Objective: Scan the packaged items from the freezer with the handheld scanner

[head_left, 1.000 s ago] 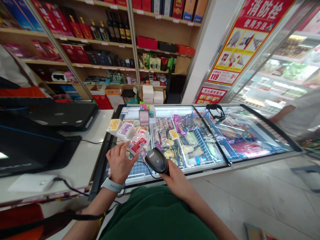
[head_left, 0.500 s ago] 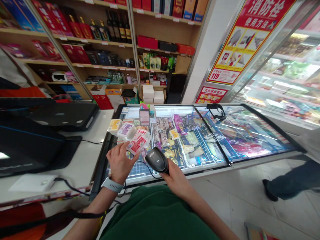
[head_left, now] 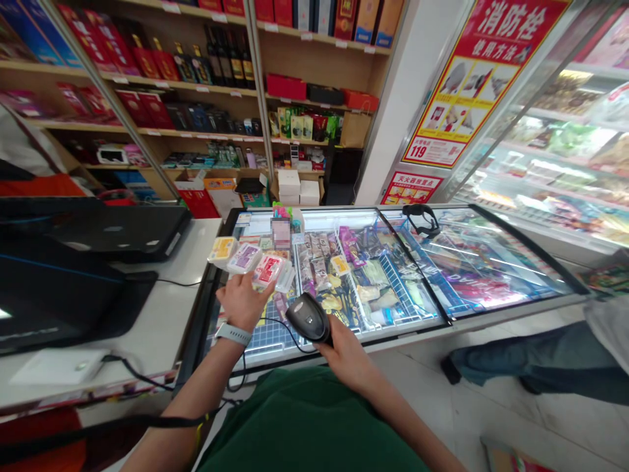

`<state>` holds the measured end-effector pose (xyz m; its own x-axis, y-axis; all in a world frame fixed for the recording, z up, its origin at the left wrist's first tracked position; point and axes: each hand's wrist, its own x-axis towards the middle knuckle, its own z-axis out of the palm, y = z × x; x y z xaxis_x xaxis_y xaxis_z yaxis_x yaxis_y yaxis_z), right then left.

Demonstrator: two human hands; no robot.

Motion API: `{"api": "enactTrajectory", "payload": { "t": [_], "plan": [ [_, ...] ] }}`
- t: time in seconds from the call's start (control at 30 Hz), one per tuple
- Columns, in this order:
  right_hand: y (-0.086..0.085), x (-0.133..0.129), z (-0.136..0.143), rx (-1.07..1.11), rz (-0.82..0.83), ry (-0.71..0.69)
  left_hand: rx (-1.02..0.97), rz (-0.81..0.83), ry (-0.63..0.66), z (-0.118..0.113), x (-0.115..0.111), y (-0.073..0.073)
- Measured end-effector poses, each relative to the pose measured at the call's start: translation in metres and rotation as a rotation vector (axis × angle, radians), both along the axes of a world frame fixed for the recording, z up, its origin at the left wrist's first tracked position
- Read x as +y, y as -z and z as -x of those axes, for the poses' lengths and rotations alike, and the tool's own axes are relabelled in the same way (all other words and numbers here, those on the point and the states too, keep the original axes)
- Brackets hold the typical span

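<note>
Black scanner (head_left: 308,317) in the right hand (head_left: 346,353), fingers closed on it, sits at five o'clock from the red-labelled box (head_left: 270,267) the left hand (head_left: 242,303) pinches, thumb opposite fingers, likely for steadiness.

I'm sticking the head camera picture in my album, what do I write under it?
Left hand at a red-labelled pack, right hand holding a scanner, over a glass-topped freezer.

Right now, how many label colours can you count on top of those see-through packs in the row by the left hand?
Yellow label: 1
Purple label: 1
Red label: 1
Total: 3 top labels; any packs underneath are too hidden to count.
</note>
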<state>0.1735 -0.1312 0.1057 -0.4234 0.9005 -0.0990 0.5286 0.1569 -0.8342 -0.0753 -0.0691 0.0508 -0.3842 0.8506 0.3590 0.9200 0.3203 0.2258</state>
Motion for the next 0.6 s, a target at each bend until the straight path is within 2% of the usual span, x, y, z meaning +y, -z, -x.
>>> {"api": "enactTrajectory", "payload": {
  "t": [0.17,0.33,0.47,0.6],
  "plan": [
    [0.001,-0.001,-0.004,0.012,-0.02,-0.003,0.032,0.072,-0.012,-0.007,0.013,0.004],
    [0.005,-0.001,-0.005,0.017,-0.017,0.006,0.019,0.09,-0.008,-0.007,0.013,0.008],
    [0.005,0.002,-0.008,0.012,-0.005,0.013,0.027,0.029,0.022,-0.008,0.006,0.004],
    [0.004,0.005,-0.012,0.0,0.005,0.033,0.04,-0.088,0.107,-0.014,-0.001,-0.005]
  ]
}}
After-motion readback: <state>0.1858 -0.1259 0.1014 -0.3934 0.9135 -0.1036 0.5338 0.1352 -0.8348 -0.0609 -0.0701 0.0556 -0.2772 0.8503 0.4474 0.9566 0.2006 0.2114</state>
